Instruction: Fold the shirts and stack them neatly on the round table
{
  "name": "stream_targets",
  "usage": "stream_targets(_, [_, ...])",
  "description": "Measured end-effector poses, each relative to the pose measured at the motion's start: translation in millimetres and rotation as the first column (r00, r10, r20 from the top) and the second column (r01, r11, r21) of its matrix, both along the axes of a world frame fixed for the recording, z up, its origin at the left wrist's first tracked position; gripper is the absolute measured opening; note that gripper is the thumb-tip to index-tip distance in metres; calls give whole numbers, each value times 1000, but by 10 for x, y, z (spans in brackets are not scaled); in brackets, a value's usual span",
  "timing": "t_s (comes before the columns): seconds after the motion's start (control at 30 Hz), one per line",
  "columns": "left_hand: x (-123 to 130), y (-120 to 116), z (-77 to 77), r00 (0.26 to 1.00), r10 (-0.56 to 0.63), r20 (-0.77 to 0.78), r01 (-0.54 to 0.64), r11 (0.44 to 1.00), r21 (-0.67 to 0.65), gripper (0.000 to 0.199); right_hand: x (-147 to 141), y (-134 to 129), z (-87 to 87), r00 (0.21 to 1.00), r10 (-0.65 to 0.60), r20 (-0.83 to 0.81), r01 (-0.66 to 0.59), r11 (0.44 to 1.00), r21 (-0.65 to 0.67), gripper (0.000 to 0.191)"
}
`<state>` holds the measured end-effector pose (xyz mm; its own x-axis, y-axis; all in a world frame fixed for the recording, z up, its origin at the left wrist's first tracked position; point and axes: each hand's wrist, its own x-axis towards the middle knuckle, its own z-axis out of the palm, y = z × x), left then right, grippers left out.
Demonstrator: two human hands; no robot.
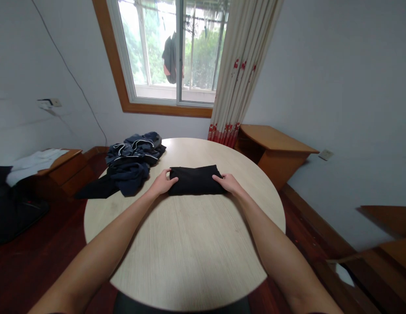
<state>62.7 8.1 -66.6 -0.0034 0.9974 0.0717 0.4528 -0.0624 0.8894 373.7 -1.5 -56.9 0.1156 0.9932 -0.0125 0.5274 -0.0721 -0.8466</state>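
A folded black cloth (195, 180) lies as a wide, flat bundle across the pale round table (190, 244). At its left end my left hand (163, 181) grips the edge, the thumb on top and the fingers at the side and partly under it. The opposite end is held by my right hand (229, 183), its thumb on the upper face and the other fingers mostly hidden beneath the cloth.
A heap of dark blue and grey clothes (134, 159) lies at the table's back left, partly hanging over the edge. Behind the table are a curtain (237, 78) and a wooden desk (278, 141). A drawer cabinet (70, 172) stands at the left.
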Motion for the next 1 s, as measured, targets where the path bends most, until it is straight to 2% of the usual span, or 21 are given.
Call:
stream_targets(0.1, [15,-28,8,999,-34,19,34,999,2,79,-44,-4,21,999,-41,-3,40,998,-49,18])
stream_targets(0.23, [18,-79,49,991,-102,88,92,990,105,76,-24,-19,44,980,-118,-158,114,993,-32,12])
stream_targets(0.33, [13,-73,54,994,-108,36,103,987,120,70,-1,-9,22,968,-151,-201,149,989,-27,38])
stream_targets(0.43, [12,-46,43,989,-59,-133,73,992,100,65,14,21,-34,992,-118,-50,118,993,1,56])
stream_targets(0.57, [29,-14,25,964,-44,-262,83,986,143,55,10,63,-105,981,-46,191,18,989,147,52])
stream_targets(0.67, [38,18,2,956,-54,-288,105,981,165,46,-3,83,-133,973,-58,225,3,971,237,52])
stream_targets(0.77, [35,47,-13,946,-36,-322,92,983,160,43,-10,79,-129,961,-119,251,66,976,209,60])
stream_targets(0.9, [47,1,68,879,18,-476,11,998,58,41,-34,9,-30,893,-149,424,143,989,45,61])
stream_targets(0.97, [94,-70,149,812,62,-580,1,994,108,41,-89,-50,60,848,-153,507,167,986,19,57])
stream_targets(1.0, [135,-112,185,779,90,-620,25,984,174,42,-136,-81,105,825,-158,542,151,987,59,55])
